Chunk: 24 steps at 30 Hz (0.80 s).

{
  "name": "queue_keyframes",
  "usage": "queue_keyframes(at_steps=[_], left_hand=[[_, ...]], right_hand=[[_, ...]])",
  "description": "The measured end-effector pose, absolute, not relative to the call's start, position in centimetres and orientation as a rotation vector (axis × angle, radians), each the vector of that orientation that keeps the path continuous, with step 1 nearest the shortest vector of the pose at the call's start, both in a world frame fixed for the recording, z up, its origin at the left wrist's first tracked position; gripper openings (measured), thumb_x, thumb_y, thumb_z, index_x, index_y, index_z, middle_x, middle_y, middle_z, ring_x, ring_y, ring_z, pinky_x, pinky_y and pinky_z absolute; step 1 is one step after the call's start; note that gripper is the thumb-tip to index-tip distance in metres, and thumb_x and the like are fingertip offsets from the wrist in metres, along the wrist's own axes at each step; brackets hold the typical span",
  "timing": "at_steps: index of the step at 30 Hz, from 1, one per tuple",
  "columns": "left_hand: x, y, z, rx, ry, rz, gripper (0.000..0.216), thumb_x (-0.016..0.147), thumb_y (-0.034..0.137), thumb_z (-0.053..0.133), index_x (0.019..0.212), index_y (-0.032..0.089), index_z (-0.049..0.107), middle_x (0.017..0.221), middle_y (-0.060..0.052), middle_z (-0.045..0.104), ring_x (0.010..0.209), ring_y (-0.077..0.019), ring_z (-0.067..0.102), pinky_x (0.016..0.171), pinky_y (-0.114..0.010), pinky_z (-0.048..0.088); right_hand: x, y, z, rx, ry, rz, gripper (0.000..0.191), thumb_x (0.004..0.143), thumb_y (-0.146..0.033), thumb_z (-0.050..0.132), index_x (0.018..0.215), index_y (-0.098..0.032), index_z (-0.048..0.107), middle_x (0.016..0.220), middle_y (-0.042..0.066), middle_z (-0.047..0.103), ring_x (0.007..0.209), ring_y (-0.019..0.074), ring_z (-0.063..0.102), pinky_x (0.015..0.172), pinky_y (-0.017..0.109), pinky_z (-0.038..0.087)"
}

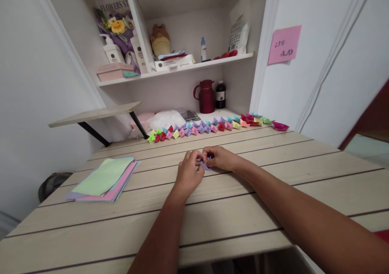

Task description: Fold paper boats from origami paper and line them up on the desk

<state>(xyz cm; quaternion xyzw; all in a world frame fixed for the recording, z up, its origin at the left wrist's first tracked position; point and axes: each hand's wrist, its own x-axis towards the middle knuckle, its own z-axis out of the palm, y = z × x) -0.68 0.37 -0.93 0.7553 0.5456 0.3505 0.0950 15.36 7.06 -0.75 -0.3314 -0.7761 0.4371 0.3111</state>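
Both my hands meet at the middle of the wooden table (273, 173), pinching a small folded purple paper piece (206, 166). My left hand (188, 173) grips its left side with curled fingers. My right hand (219, 158) holds its right side, fingers closed on it. The paper rests just above the table top and is mostly hidden by my fingers. Beyond my hands a long row of small folded paper boats (209, 127) in several colours runs along the table's far edge.
A stack of coloured paper sheets (105, 179) lies at the left of the table. A single magenta paper boat (280, 126) sits at the row's right end. Behind stand a red jug (206, 96), a dark bottle (220, 94) and a shelf (182, 68) with items. A pink note (284, 44) hangs on the wall.
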Motion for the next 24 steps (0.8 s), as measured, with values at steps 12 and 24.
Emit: queue_keyframes(at_steps=[12, 24], left_hand=[[-0.6, 0.3, -0.6, 2.270, 1.645, 0.947, 0.028, 0.072, 0.006, 0.050, 0.090, 0.027, 0.053, 0.100, 0.001, 0.057, 0.088, -0.0145, 0.058, 0.082, -0.028, 0.043], [-0.6, 0.3, -0.7, 2.294, 1.705, 0.875, 0.025, 0.073, 0.011, 0.052, 0.092, 0.027, 0.054, 0.099, 0.000, 0.058, 0.096, -0.0189, 0.055, 0.085, -0.033, 0.039]], right_hand=[[15.6, 6.9, -0.3, -0.858, -2.061, 1.184, 0.012, 0.060, -0.015, 0.060, 0.071, -0.018, 0.057, 0.065, -0.005, 0.054, 0.061, 0.0109, 0.046, 0.057, 0.021, 0.035], [16.2, 6.2, 0.6, -0.792, -2.073, 1.279, 0.022, 0.071, -0.021, 0.060, 0.092, -0.016, 0.062, 0.084, 0.001, 0.063, 0.076, 0.0143, 0.055, 0.071, 0.025, 0.044]])
